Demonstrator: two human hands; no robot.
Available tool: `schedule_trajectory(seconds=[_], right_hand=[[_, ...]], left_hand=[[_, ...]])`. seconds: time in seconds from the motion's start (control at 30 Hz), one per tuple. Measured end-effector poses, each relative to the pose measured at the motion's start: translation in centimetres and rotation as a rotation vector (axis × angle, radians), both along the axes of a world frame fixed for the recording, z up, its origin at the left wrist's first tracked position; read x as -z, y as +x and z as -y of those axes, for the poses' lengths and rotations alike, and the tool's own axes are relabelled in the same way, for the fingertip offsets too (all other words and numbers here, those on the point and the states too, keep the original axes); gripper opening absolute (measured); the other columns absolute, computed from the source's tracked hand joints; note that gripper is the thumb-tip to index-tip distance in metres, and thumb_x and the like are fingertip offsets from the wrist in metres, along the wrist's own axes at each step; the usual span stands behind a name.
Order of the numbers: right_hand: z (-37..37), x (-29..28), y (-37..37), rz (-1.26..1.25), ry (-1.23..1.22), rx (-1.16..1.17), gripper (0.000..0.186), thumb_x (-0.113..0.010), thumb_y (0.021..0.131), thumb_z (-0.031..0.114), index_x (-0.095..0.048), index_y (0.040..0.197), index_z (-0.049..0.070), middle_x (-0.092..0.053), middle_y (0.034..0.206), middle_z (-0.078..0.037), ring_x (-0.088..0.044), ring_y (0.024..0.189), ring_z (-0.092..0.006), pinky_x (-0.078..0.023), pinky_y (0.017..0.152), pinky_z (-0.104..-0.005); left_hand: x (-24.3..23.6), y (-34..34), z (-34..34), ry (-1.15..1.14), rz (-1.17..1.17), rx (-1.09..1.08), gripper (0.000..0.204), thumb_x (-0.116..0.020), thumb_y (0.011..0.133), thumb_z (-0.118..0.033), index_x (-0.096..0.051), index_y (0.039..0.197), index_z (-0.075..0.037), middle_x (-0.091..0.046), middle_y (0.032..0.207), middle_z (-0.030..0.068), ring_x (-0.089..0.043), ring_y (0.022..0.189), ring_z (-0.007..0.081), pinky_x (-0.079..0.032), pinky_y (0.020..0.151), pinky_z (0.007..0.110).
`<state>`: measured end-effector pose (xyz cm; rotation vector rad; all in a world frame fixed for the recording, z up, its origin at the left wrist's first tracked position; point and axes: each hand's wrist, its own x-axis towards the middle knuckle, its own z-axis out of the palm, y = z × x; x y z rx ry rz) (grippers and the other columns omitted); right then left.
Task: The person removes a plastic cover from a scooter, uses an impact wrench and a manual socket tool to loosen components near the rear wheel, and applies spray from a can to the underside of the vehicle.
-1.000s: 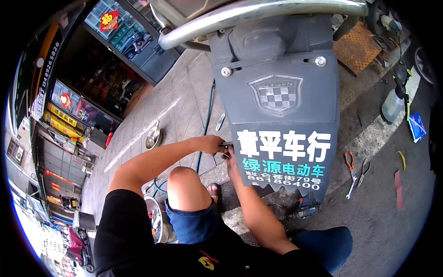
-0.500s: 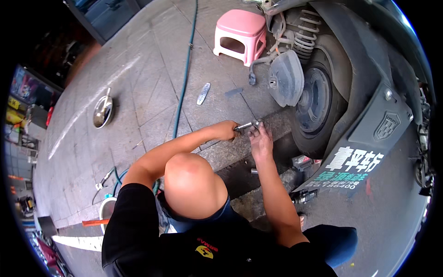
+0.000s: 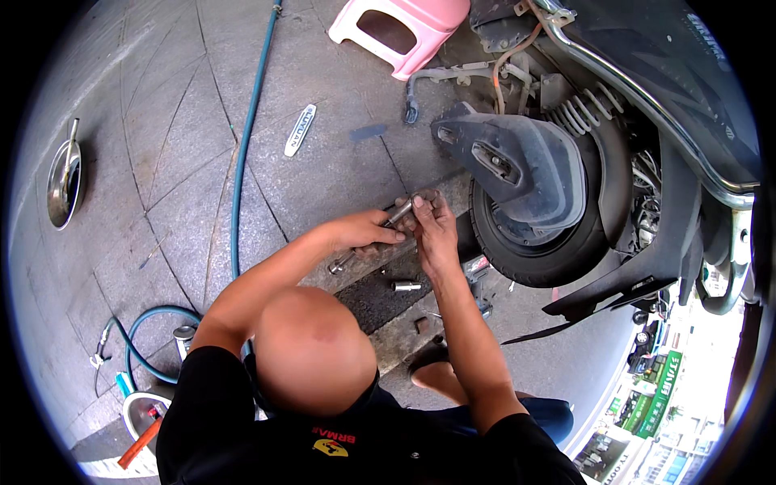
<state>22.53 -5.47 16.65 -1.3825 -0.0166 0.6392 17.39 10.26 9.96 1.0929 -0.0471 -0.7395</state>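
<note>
My left hand [image 3: 370,230] and my right hand [image 3: 432,226] meet in front of the scooter's wheel, both closed on a short shiny metal cylindrical tool [image 3: 399,213]. My right thumb presses near its upper end; my left fingers wrap its lower part, partly hiding it. A shiny shaft with a rounded end [image 3: 338,265] shows below my left hand; whether it joins the held tool I cannot tell. A loose metal socket [image 3: 406,286] lies below my hands. Just right of them are the tyre [image 3: 533,267], a grey plastic cover [image 3: 509,178] and a coil spring [image 3: 578,113].
A pink stool [image 3: 420,40] stands at the top, beside the scooter's body [image 3: 679,65]. A blue hose [image 3: 246,162] crosses the paving left of me, with a metal bowl [image 3: 66,174] farther left and a white tub [image 3: 137,416] at lower left. My bent knee [image 3: 311,347] is below my hands.
My view has swung from the fender's top to the wheel's side. My hands have drawn together, my left fingers wrapping further round the metal tool, which is now more steeply angled.
</note>
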Motion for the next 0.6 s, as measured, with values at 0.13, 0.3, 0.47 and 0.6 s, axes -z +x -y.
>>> schedule_trajectory(seconds=[0.13, 0.3, 0.47, 0.6], right_hand=[[-1.2, -2.1, 1.6, 0.201, 0.152, 0.244, 0.009, -0.059, 0.096, 0.013, -0.054, 0.098, 0.006, -0.066, 0.094, -0.012, -0.058, 0.068, -0.0114, -0.054, 0.067, -0.0271], [-1.5, -2.8, 3.2, 0.247, 0.237, 0.33, 0.008, -0.058, 0.096, 0.012, -0.056, 0.101, 0.007, -0.066, 0.095, -0.011, -0.059, 0.07, -0.0119, -0.055, 0.068, -0.0284], [-4.3, -1.8, 2.5, 0.188, 0.219, 0.241, 0.015, -0.061, 0.095, 0.017, -0.054, 0.106, 0.009, -0.064, 0.102, -0.011, -0.059, 0.074, -0.0114, -0.055, 0.072, -0.0306], [-4.7, -4.3, 2.7, 0.207, 0.186, 0.11, 0.024, -0.061, 0.095, 0.02, -0.052, 0.113, 0.007, -0.064, 0.106, -0.012, -0.062, 0.078, -0.0127, -0.055, 0.074, -0.0312]], left_hand=[[2.6, -0.4, -4.2, 0.263, 0.527, -0.242, 0.034, -0.063, 0.093, -0.026, -0.058, 0.119, -0.005, -0.058, 0.083, 0.0004, -0.054, 0.068, 0.0104, -0.044, 0.058, 0.025], [2.4, -3.4, -4.6, -0.343, -0.117, -0.558, 0.035, -0.061, 0.095, -0.026, -0.056, 0.122, -0.006, -0.061, 0.087, 0.0025, -0.058, 0.072, 0.009, -0.045, 0.057, 0.024], [3.0, -3.5, -3.2, -0.55, -0.301, -0.859, 0.024, -0.066, 0.092, -0.025, -0.057, 0.11, -0.011, -0.06, 0.077, -0.0001, -0.056, 0.06, 0.0095, -0.043, 0.052, 0.025], [3.2, -2.9, -3.8, -0.633, -0.306, -0.871, 0.017, -0.067, 0.09, -0.023, -0.055, 0.1, -0.015, -0.061, 0.076, 0.0007, -0.053, 0.059, 0.0094, -0.04, 0.052, 0.027]])
